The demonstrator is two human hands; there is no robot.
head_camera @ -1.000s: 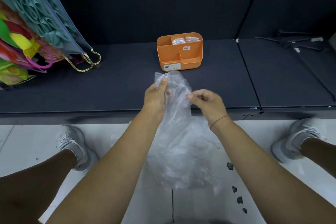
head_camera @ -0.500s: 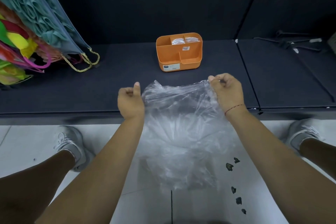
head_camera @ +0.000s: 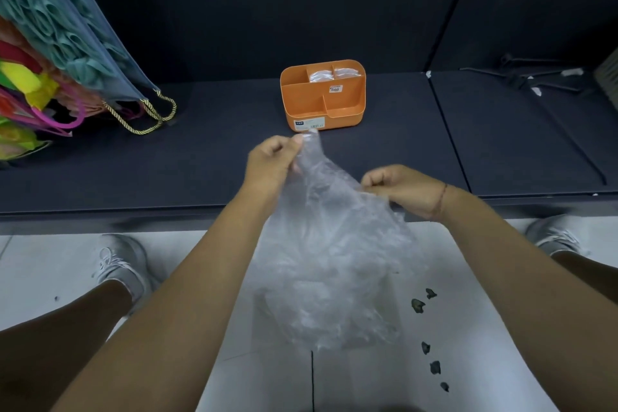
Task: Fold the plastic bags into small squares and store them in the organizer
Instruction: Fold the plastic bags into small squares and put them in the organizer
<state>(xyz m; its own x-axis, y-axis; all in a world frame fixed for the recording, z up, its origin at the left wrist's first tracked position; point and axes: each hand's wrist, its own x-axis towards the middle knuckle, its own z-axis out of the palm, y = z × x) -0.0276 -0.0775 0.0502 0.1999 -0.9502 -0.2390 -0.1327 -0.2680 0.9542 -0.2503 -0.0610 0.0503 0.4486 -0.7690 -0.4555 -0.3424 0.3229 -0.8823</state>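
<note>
- While you are holding the clear plastic bag (head_camera: 334, 261) up in front of the orange organizer (head_camera: 322, 100), your left hand (head_camera: 271, 160) is pinching its top corner on the side nearest the organizer. Your right hand (head_camera: 401, 191) is gripping the bag's edge with curled fingers, farther out and to the organizer's right.
- The bag is hanging crumpled and unfolded, well in front of the organizer, over the white floor.
- Two folded bags (head_camera: 321, 76) are already sitting in the organizer's rear compartments, while its front compartments are showing no bags.
- You are, I judge, only starting on this bag: flattening, folding it to a small square and stowing it are all remaining.
- The dark shelf (head_camera: 200, 150) carrying the organizer is lying between you and it, and looks to be the surface for folding.
- Colourful gift bags (head_camera: 67, 43) with rope handles are leaning well left of the organizer, and metal hooks (head_camera: 535, 77) are lying well to its right. Neither is blocking your reach.
- Dark scraps (head_camera: 418, 304) are lying on the floor near the bag's right edge.
</note>
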